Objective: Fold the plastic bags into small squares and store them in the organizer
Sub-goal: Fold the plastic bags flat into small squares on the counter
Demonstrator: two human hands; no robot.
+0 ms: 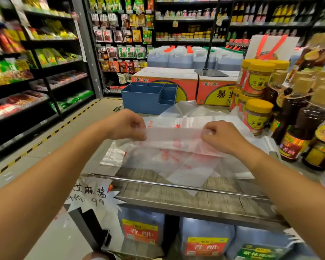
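Observation:
A clear plastic bag with red print [174, 136] is stretched as a long folded strip between my two hands, just above the wooden shelf top [176, 196]. My left hand [127, 125] pinches its left end. My right hand [223, 136] pinches its right end. More clear bags [188, 166] lie flat and loose on the shelf beneath the strip. A blue organizer [148, 99] with several compartments stands behind the bags, to the left; what lies in it is hidden.
Yellow-lidded jars [257, 117] and dark bottles [298, 132] crowd the right side. Red and yellow cartons [214, 91] stand behind. A metal rail [176, 185] runs along the shelf front. Jugs [141, 228] sit below. The aisle floor lies to the left.

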